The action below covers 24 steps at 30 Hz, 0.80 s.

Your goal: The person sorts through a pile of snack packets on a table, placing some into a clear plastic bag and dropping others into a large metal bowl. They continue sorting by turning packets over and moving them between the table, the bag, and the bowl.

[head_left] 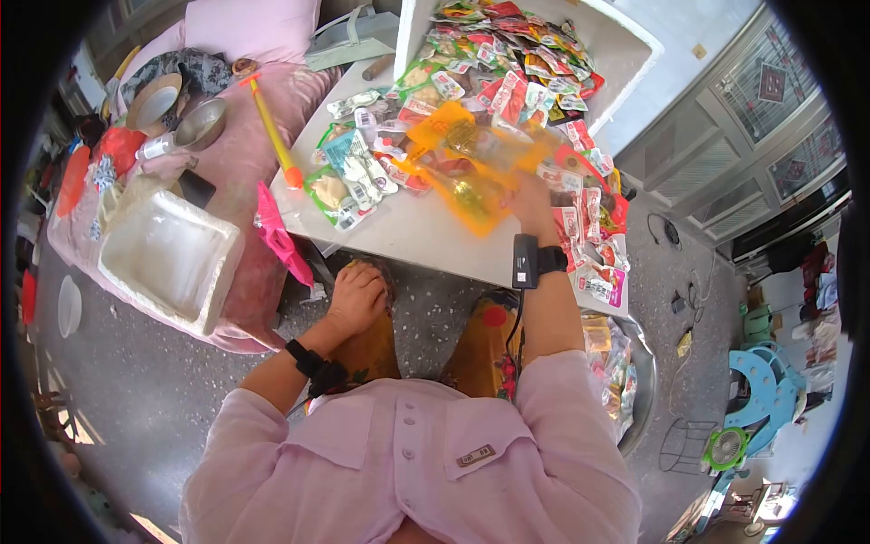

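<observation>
My right hand [532,207] reaches over the table [435,247], fingers closed on the edge of an orange snack packet [478,197]. Motion blurs the hand and the packet, and the fingertips are partly hidden. More orange packets [450,127] lie just beyond it. My left hand [360,295] holds nothing and rests on my left knee, its fingers laid over the patterned trousers. A heap of colourful sealed snack packets [507,95] covers the table's far side. Nearer the left hand, green-edged packets [333,197] lie at the table's left side.
A white foam box [634,45] stands on its side behind the heap. Left, a pink-covered bed [249,163] bears a second foam box [113,258] and bowls [201,125]. A pink bag [279,238] hangs by the table. Right of my leg stands a metal basin [645,381] of packets.
</observation>
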{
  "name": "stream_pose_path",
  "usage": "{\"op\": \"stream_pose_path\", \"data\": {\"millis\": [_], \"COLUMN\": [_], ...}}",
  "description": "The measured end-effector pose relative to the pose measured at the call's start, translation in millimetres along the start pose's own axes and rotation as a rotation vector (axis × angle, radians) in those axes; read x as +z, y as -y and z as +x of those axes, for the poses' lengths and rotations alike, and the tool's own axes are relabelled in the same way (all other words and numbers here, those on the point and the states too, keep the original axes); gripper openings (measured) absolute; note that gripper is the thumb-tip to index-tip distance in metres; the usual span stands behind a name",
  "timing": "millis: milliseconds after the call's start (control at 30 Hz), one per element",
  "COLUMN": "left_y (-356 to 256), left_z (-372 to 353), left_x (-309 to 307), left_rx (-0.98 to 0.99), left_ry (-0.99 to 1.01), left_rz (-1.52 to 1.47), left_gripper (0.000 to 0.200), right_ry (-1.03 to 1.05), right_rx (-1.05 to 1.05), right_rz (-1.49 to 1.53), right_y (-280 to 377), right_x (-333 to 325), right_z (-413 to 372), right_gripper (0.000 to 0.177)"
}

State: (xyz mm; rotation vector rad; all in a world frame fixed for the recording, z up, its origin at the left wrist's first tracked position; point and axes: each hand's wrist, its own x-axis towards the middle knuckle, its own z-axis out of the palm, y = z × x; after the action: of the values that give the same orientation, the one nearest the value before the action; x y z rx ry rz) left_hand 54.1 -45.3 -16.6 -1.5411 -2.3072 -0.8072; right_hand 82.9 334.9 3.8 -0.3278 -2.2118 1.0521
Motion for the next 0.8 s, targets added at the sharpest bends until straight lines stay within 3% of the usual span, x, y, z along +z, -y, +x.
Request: {"op": "stream_pose_path", "data": {"millis": [67, 133, 167, 233, 367, 467, 600, 767, 800], "left_y": [-0.4, 0.2, 0.3, -2.2, -2.3, -2.7, -2.0, -0.8, -1.8], "left_z": [-0.5, -0.7, 0.1, 0.3, -0.5, -2.4, -5.3, -6.1, -6.2], "left_x": [-1.3, -1.9, -2.0, -3.2, 2.7, 2.1, -0.2, 0.3, 0.7], "left_rx": [0.003, 0.005, 0.007, 0.01, 0.01, 0.002, -0.017, 0.007, -0.002], "left_ry": [-0.009, -0.002, -0.002, -0.005, -0.034, -0.038, -0.039, -0.063, -0.057], "left_rz": [0.002, -0.016, -0.024, -0.016, -0.016, -0.009, -0.033, 0.003, -0.007], "left_gripper": [0.014, 0.016, 0.016, 0.016, 0.016, 0.014, 0.015, 0.018, 0.017], "right_ry": [-0.097, -0.194, -0.251, -0.192, -0.133, -0.192, -0.108, -0.091, -0.133], "right_rx": [0.299, 0.62, 0.732, 0.76, 0.988, 0.948, 0.734, 0.601, 0.663], "right_rz": [0.432, 0.682, 0.623, 0.85, 0.875, 0.807, 1.191, 1.224, 1.282], "right_y": [18.6, 54.9, 68.5, 65.3, 56.6, 72.2, 53.4, 44.5, 41.7], "right_x": [4.9, 1.9, 5.6, 11.9, 10.1, 13.8, 27.6, 35.1, 36.0], "right_z": [-21.1, -37.7, -45.5, -55.2, -59.2, -67.5, -67.8, -60.2, -59.9], "right_gripper": [0.016, 0.016, 0.02, 0.022, 0.025, 0.024, 0.023, 0.021, 0.021]}}
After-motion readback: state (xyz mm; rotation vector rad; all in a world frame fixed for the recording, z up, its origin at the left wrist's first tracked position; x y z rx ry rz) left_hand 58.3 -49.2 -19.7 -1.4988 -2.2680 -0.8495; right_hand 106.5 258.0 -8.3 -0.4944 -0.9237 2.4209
